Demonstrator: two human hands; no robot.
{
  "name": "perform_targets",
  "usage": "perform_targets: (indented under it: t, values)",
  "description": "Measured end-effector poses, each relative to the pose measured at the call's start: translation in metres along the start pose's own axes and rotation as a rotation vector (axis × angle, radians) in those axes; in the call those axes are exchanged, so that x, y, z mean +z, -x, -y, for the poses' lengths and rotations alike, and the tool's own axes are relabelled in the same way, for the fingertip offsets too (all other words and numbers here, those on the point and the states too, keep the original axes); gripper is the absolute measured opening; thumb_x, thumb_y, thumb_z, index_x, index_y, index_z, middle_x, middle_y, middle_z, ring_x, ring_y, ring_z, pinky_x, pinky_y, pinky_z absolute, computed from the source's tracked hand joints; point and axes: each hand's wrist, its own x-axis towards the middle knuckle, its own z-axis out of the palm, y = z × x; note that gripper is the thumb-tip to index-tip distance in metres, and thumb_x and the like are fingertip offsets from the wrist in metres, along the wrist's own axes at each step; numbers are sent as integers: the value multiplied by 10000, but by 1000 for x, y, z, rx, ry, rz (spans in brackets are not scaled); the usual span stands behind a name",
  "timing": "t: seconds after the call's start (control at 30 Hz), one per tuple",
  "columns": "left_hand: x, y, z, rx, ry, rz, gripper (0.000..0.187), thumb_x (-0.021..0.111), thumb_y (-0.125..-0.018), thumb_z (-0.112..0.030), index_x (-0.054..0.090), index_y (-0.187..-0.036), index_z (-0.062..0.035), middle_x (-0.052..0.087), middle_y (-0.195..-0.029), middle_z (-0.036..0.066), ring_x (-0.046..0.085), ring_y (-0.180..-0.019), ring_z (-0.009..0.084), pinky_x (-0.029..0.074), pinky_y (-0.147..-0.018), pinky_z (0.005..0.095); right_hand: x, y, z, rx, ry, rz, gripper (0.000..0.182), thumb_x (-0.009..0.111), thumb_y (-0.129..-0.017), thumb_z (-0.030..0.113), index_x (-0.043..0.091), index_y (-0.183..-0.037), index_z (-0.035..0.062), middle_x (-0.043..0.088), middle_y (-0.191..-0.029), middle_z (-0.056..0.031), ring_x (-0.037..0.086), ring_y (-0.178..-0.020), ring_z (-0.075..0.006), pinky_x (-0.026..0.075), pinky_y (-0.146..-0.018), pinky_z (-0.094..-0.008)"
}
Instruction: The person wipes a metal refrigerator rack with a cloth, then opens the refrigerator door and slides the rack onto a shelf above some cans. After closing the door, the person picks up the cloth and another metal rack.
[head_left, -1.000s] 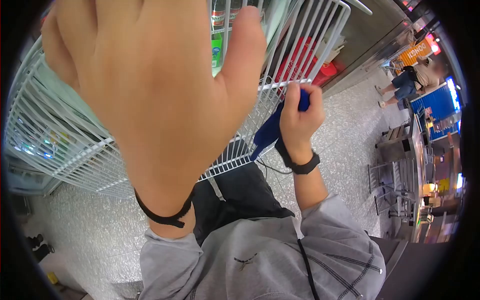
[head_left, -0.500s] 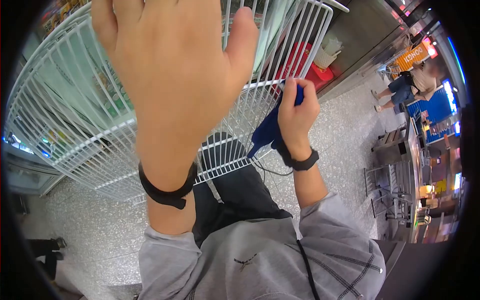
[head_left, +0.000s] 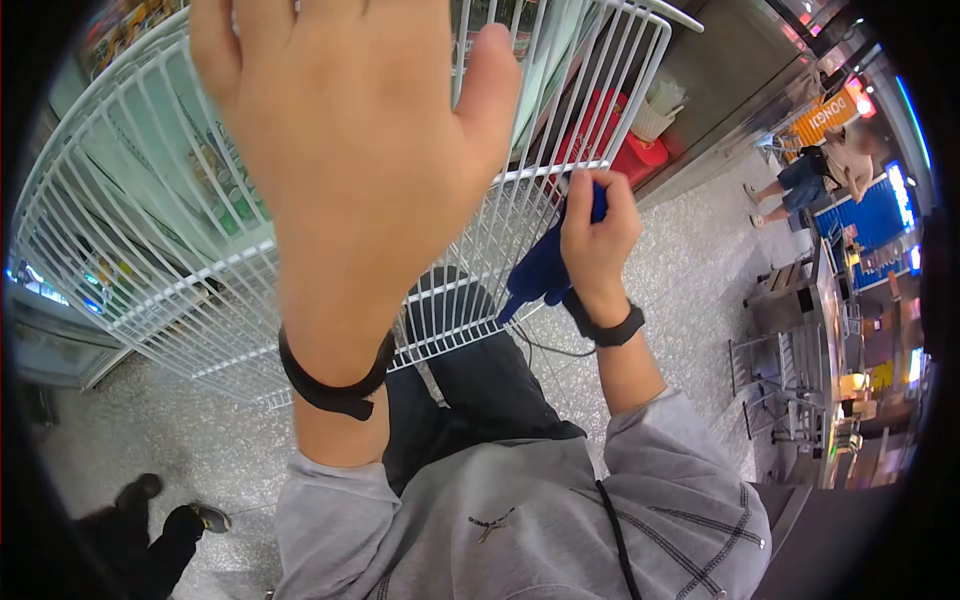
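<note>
The right hand (head_left: 600, 235) has its fingers closed on a dark blue cloth (head_left: 540, 262), thumb and forefinger pinched over its upper end, with the rest of the cloth hanging down and to the left of the palm. The gripped end sits just by the side edge of a white wire rack (head_left: 185, 287), and the lower folds lie along the rack's right side, close to its bottom corner. A thin dark cable (head_left: 560, 352) loops out beneath the cloth, near the trousers (head_left: 490, 380). The left hand (head_left: 350, 150) is raised close to the camera, back of the hand showing, in front of the wire rack, its thumb held apart from the other fingers; since their tips run past the top edge, I can't tell whether they are open or gripping, or whether they touch the wires. The cloth lies well apart from these left fingers, lower and to their right. Each wrist wears a black band, and the grey sweatshirt (head_left: 520, 520) fills the bottom of the view. Past the rack's upper right corner stand a red container (head_left: 640, 158) and a pale basket (head_left: 653, 120). A person in shorts (head_left: 850, 160) stands on the speckled floor (head_left: 680, 260) at far right, and a dark shoe (head_left: 212, 518) shows at lower left.
</note>
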Motion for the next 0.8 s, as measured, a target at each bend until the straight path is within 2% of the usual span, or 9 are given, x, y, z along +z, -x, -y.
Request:
perform_targets:
  t: [0.1, 0.23, 0.3, 0.43, 0.5, 0.6, 0.7, 0.8]
  values:
    - [-3, 1, -2, -5, 0, 5, 450, 712, -853, -279, 637, -1237, -56, 665, -1179, 140, 622, -1111, 239, 417, -996, 293, 1, -41, 19, -74, -69, -92, 122, 653, -899, 94, 613, -846, -8, 608, -685, -95, 592, -594, -175, 460, -565, -284]
    - [-4, 1, -2, -11, -1, 5, 450, 712, -855, -276, 636, -1239, -54, 665, -1181, 142, 623, -1112, 239, 419, -995, 291, 3, -50, 29, -20, -46, -88, 118, 646, -900, 83, 599, -846, -11, 592, -682, -105, 577, -595, -186, 454, -565, -304]
    - [-3, 1, -2, -10, 1, 6, 450, 711, -855, -275, 636, -1240, -54, 665, -1182, 143, 624, -1112, 239, 421, -995, 290, 7, -20, 12, -58, -12, -101, 118, 646, -897, 80, 593, -841, -9, 585, -681, -108, 569, -592, -189, 451, -562, -313]
    - [-2, 2, -3, -14, 4, 9, 451, 710, -857, -273, 635, -1242, -52, 665, -1184, 145, 625, -1113, 238, 423, -994, 287, 9, 79, -26, 191, 32, 75, 118, 656, -887, 95, 588, -821, 25, 582, -655, -120, 584, -542, -244, 456, -525, -340]
    - [-3, 2, -2, -20, 8, 16, 451, 710, -858, -272, 635, -1243, -51, 665, -1184, 146, 626, -1113, 238, 425, -994, 286, 4, 105, -31, 210, 45, 125, 116, 647, -896, 95, 586, -823, 27, 583, -650, -118, 583, -523, -239, 453, -512, -336]
    - [-7, 4, -3, -33, 17, 28, 451, 709, -859, -270, 635, -1245, -50, 665, -1186, 147, 627, -1113, 238, 427, -994, 284, -2, 88, -29, 158, 28, 131, 125, 639, -906, 97, 573, -828, 25, 575, -643, -111, 572, -526, -229, 438, -508, -326]
    - [-13, 8, -6, -54, 22, 38, 451, 709, -860, -269, 634, -1246, -49, 665, -1187, 149, 628, -1114, 238, 429, -993, 282, -2, 29, -6, 54, -9, -13, 136, 632, -913, 99, 556, -831, 23, 558, -637, -100, 550, -532, -216, 420, -509, -324]
    - [-13, 6, -9, -60, 28, 48, 451, 708, -861, -267, 634, -1248, -48, 665, -1189, 150, 628, -1114, 237, 430, -993, 281, 4, 2, 14, 130, -60, -53, 145, 630, -917, 103, 545, -834, 21, 542, -637, -92, 529, -540, -209, 409, -514, -329]
